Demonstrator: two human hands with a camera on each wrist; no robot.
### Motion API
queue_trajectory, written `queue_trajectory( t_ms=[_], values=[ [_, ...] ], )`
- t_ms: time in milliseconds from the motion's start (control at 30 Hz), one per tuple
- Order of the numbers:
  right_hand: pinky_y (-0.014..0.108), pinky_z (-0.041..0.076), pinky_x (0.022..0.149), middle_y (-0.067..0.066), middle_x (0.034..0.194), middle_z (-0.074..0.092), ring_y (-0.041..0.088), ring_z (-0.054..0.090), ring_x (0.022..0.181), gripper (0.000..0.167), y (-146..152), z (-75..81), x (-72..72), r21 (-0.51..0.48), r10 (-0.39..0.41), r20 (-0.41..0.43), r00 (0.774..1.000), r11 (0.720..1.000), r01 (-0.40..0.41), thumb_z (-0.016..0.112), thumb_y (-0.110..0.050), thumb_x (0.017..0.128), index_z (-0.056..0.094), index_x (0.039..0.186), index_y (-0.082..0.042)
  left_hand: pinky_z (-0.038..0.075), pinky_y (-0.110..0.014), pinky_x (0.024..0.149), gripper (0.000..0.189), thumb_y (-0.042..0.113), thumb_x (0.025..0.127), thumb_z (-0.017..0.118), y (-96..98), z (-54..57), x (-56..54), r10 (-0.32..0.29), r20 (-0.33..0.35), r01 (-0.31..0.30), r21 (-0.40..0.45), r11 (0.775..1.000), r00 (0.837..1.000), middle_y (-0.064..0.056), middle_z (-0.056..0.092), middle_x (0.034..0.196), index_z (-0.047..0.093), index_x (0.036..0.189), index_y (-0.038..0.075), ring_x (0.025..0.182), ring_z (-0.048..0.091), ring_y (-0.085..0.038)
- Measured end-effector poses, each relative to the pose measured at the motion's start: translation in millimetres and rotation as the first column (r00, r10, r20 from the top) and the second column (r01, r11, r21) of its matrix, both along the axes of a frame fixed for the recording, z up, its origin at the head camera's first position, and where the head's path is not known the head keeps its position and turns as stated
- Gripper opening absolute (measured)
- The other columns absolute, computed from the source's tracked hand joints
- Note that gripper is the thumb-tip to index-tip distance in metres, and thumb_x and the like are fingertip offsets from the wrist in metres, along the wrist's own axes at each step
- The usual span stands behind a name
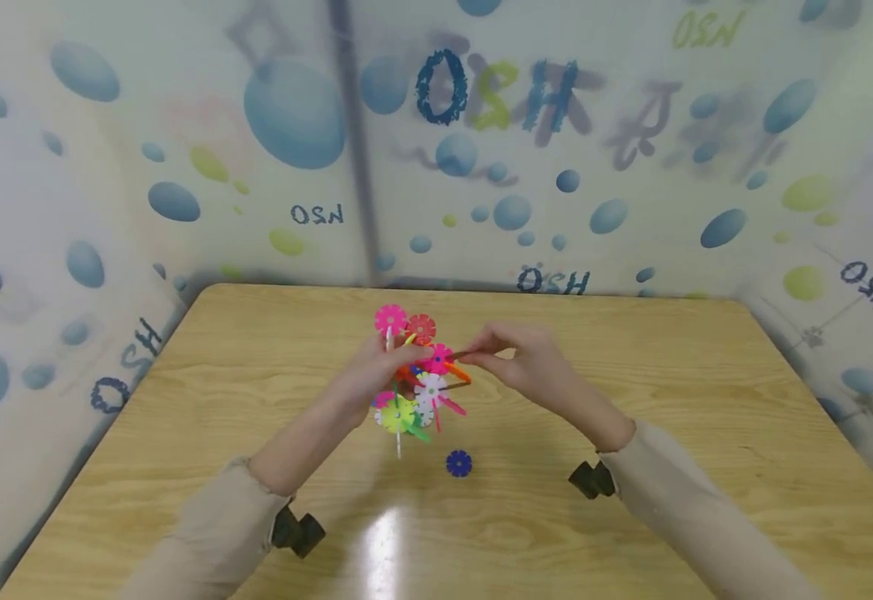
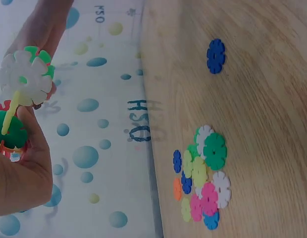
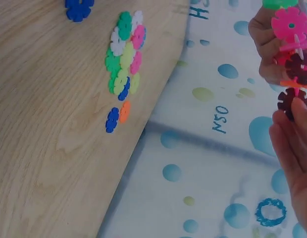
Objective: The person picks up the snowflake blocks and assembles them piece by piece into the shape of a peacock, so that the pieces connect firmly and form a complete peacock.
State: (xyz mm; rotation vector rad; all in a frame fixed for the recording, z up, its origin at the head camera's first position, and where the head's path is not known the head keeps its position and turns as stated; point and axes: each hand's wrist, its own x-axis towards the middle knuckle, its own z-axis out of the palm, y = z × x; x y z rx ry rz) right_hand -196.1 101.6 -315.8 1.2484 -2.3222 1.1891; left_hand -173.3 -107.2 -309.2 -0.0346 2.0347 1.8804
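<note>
Cluster of notched discs (image 1: 423, 388) gripped in left hand (image 1: 368, 371), right hand (image 1: 522, 362) pinching brown disc (image 3: 286, 102), blue disc (image 1: 459, 463) on wooden table (image 1: 519, 533)

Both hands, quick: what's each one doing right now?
Left hand: closed, holding the cluster of joined discs.
Right hand: closed, pinching a dark brown disc.

The joined cluster of pink, white, orange and green flower-shaped discs (image 1: 424, 392) looked to me like thin, smooth plastic, and so did the loose dark-blue flower-shaped disc (image 1: 454, 465). The yellow-brown, straight-edged tabletop (image 1: 519, 542) showed wood grain under a smooth finish, glossy enough to throw back the light. The long beige sleeves (image 1: 211, 525) were plainly matt cloth, while the white wall covering with blue and green spots (image 1: 616, 258) looked smooth, though paper or fabric I couldn't tell.
</note>
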Motion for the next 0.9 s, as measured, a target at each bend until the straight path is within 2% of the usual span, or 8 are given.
queue_trajectory(
  t_ms=[167,267,367,467,567,667,767,900],
  values=[
    [0.031,0.055,0.074,0.012,0.106,0.065,0.022,0.066,0.089,0.027,-9,-14.0,-28.0,0.156,-0.081,0.328,0.941,0.987,0.031,0.065,-0.010,0.084,0.058,0.110,-0.004,0.049,-0.024,0.058,0.028,0.023,0.087,0.058,-14.3,3.7,-3.3,0.055,-0.041,-0.056,-0.022,0.998,0.998,0.005,0.057,0.072,0.041,0.106,0.011,0.054,0.054,-0.011],
    [0.032,0.053,0.077,0.012,0.103,0.063,0.022,0.062,0.090,0.029,-18,-41.2,-56.1,0.315,-0.221,0.371,0.902,0.944,0.102,0.063,-0.018,0.086,0.058,0.110,-0.003,0.048,-0.024,0.059,0.020,0.023,0.088,0.057,-19.7,3.8,-3.6,0.080,-0.041,-0.082,-0.026,0.996,0.996,0.007,0.058,0.070,0.045,0.100,0.012,0.053,0.054,-0.010],
    [0.030,0.051,0.074,0.012,0.099,0.062,0.021,0.058,0.088,0.029,-28,-69.8,-78.0,0.446,-0.361,0.418,0.834,0.881,0.158,0.062,-0.024,0.087,0.059,0.107,-0.002,0.049,-0.023,0.057,0.015,0.022,0.088,0.057,-21.0,2.1,-1.1,0.081,-0.022,-0.081,-0.024,0.996,0.996,0.006,0.059,0.071,0.047,0.092,0.012,0.053,0.054,-0.010],
    [0.028,0.047,0.069,0.011,0.098,0.060,0.020,0.054,0.083,0.031,-38,-87.9,-88.7,0.524,-0.457,0.460,0.762,0.832,0.183,0.063,-0.028,0.086,0.058,0.104,-0.003,0.049,-0.024,0.057,0.015,0.021,0.088,0.058,-19.5,0.6,2.2,0.073,-0.021,-0.074,-0.021,0.997,0.997,0.006,0.058,0.073,0.045,0.088,0.012,0.054,0.054,-0.010],
    [0.026,0.045,0.067,0.010,0.095,0.060,0.018,0.052,0.079,0.027,-44,-94.0,-92.0,0.556,-0.497,0.467,0.731,0.808,0.194,0.066,-0.025,0.084,0.058,0.099,-0.003,0.049,-0.025,0.060,0.018,0.023,0.087,0.060,-17.7,1.3,4.3,0.063,-0.025,-0.064,-0.034,0.997,0.998,0.006,0.058,0.068,0.047,0.084,0.011,0.053,0.054,-0.011],
    [0.027,0.048,0.070,0.014,0.095,0.062,0.019,0.055,0.080,0.024,-47,-92.0,-92.7,0.555,-0.490,0.455,0.744,0.809,0.193,0.068,-0.017,0.083,0.059,0.096,0.002,0.048,-0.026,0.063,0.019,0.025,0.086,0.061,-16.4,5.0,6.0,0.033,-0.017,-0.034,-0.055,0.998,0.999,0.006,0.057,0.062,0.050,0.083,0.010,0.053,0.054,-0.011],
    [0.025,0.050,0.068,0.017,0.096,0.062,0.018,0.057,0.077,0.023,-49,-87.3,-93.7,0.500,-0.466,0.503,0.728,0.844,0.195,0.066,-0.010,0.083,0.059,0.099,0.005,0.050,-0.026,0.061,0.019,0.024,0.086,0.060,-16.6,8.6,7.5,-0.013,-0.020,0.012,-0.061,0.998,1.000,0.005,0.058,0.060,0.055,0.090,0.007,0.053,0.055,-0.011],
    [0.028,0.054,0.067,0.016,0.091,0.064,0.023,0.063,0.074,0.017,-39,-64.1,-83.0,0.284,-0.334,0.605,0.723,0.938,0.196,0.064,-0.008,0.084,0.061,0.098,0.002,0.050,-0.026,0.057,0.023,0.022,0.087,0.060,-17.5,10.6,9.5,-0.071,-0.039,0.069,-0.049,0.996,0.997,0.005,0.060,0.065,0.056,0.101,0.005,0.054,0.055,-0.010]
  ],
)
